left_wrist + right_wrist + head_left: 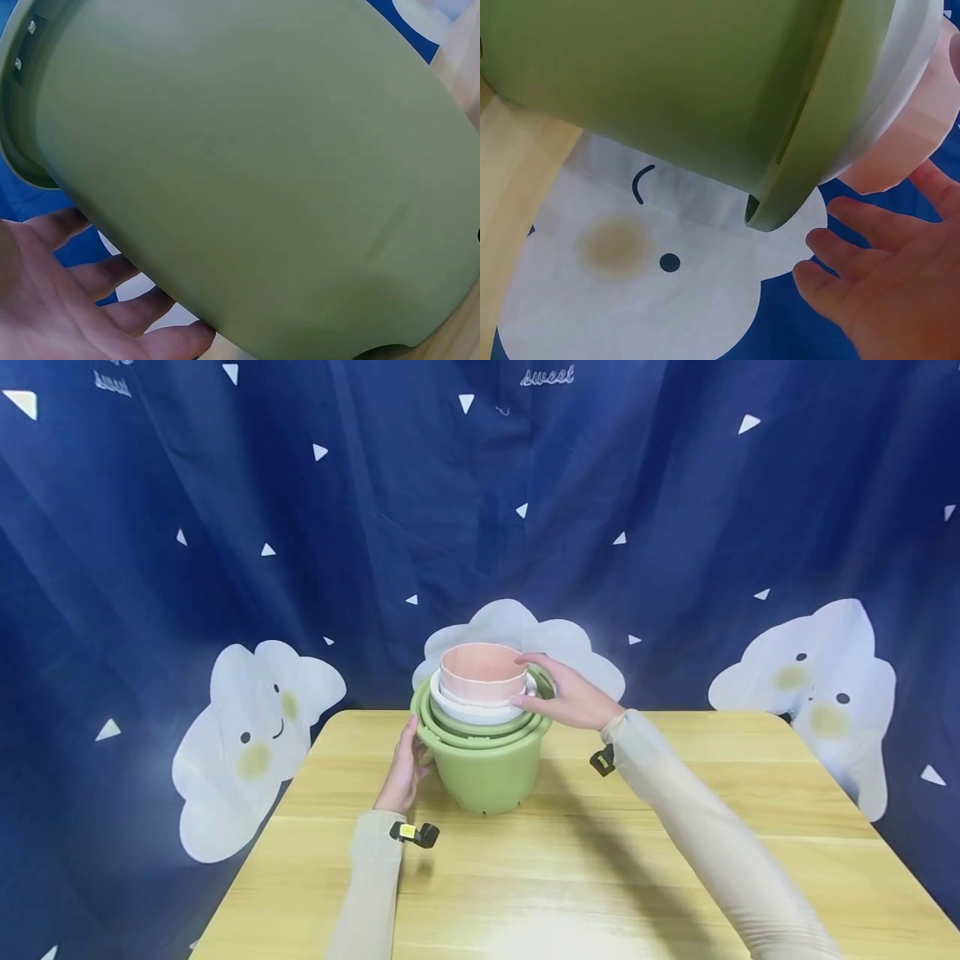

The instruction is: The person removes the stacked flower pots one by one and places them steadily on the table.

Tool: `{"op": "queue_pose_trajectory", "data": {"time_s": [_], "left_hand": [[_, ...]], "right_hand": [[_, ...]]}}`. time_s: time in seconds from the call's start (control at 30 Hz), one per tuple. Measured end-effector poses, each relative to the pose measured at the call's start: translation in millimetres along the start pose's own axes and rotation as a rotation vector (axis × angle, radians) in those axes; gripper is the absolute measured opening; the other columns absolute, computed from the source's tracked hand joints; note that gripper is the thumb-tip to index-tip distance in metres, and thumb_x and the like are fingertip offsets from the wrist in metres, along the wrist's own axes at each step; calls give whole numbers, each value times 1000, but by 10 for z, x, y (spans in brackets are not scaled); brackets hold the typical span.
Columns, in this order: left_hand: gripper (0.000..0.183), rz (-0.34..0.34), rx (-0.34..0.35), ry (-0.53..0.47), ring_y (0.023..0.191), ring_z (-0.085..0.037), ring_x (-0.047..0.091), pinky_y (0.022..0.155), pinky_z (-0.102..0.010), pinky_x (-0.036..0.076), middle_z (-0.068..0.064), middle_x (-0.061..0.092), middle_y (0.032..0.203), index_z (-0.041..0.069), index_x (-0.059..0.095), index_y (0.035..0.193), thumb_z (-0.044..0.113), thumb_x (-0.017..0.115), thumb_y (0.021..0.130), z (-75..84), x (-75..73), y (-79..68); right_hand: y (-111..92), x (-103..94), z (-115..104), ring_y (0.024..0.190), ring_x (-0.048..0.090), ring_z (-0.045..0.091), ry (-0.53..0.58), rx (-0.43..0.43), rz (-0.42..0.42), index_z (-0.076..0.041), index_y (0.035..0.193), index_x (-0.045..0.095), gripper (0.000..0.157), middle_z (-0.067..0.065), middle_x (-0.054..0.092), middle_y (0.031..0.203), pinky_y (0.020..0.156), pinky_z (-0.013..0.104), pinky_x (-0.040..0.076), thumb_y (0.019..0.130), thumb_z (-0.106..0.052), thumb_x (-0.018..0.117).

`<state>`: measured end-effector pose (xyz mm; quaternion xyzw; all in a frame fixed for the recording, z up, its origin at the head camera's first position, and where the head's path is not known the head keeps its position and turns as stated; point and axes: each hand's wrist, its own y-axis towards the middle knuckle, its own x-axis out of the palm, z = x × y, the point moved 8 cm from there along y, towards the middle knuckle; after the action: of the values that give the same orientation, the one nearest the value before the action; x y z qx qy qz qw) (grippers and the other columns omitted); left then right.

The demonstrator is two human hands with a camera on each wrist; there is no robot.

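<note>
In the head view several flowerpots stand nested on the table. The outermost is a large green flowerpot (487, 772), with another green rim (480, 727) inside it. A white flowerpot (480, 714) sits within those, and a pink flowerpot (483, 691) with a faceted wall rises highest. My left hand (403, 770) rests at the large pot's left side, thumb up by the rim. In the left wrist view its extended fingers (124, 300) lie along the green wall. My right hand (573, 695) spreads at the pink pot's right side, thumb in front, fingertips by its rim.
The pots stand toward the far edge of a light wooden table (600, 877). Behind it hangs a dark blue curtain (465, 485) with white triangles and cloud faces. Each sleeve has a black wrist device, one on the left (415, 834), one on the right (602, 760).
</note>
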<state>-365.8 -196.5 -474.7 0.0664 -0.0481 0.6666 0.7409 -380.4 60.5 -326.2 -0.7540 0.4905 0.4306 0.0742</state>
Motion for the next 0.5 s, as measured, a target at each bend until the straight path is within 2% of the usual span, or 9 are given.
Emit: {"op": "queue_pose_trajectory", "data": {"time_s": [0.2, 0.5], "left_hand": [[71, -4, -1, 0, 154, -35, 16, 117, -71, 15, -3, 19, 166, 29, 23, 157, 68, 30, 98, -4, 7, 1], [70, 0, 3, -9, 153, -36, 17, 117, -72, 17, -3, 21, 166, 29, 25, 156, 67, 31, 98, -17, -15, 3]], "right_hand": [[59, 26, 9, 136, 48, 20, -4, -5, 12, -15, 138, 50, 63, 3, 55, 142, 118, 44, 36, 88, -48, 70], [129, 103, 32, 123, 53, 22, 21, 2, -10, -11, 128, 56, 57, 3, 60, 131, 112, 46, 40, 87, -45, 73]]}}
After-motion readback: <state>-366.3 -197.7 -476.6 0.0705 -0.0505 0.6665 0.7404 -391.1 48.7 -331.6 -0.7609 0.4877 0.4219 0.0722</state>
